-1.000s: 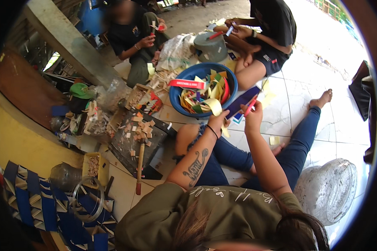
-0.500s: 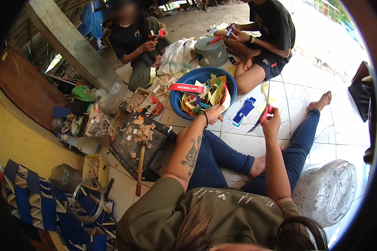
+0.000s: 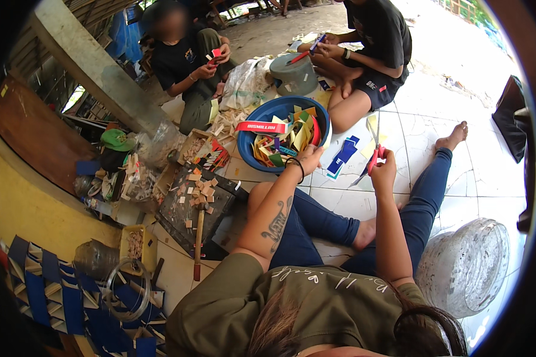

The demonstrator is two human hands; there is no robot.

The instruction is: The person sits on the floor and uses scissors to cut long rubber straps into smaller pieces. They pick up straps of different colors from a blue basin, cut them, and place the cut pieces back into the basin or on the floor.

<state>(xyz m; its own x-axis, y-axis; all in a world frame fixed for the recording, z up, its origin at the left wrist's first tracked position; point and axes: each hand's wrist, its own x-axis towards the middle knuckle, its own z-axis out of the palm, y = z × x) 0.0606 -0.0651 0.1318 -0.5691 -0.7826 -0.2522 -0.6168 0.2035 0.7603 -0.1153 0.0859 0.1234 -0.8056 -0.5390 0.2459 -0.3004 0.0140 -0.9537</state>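
Note:
I sit on the tiled floor with my legs stretched out. My left hand (image 3: 308,159) reaches over the near rim of a blue basin (image 3: 247,156) full of coloured paper strips (image 3: 292,135), fingers among them; whether it grips one is unclear. My right hand (image 3: 385,174) is held above the floor and is shut on red-handled scissors (image 3: 370,162), blades pointing down-left. Cut blue paper pieces (image 3: 343,156) lie on the tiles between my hands.
Two other people sit beyond the basin, each handling strips (image 3: 213,56) (image 3: 315,44). A grey upturned pot (image 3: 293,72) stands by them. A dark board with wood chips (image 3: 196,205) and a red-handled tool (image 3: 198,244) lie left. A white wrapped round object (image 3: 464,265) is by my right side; woven blue work (image 3: 71,297) is lower left.
One second ago both hands held a blue piece at the scissors. That piece now lies on the tiles, and my left hand has moved to the basin.

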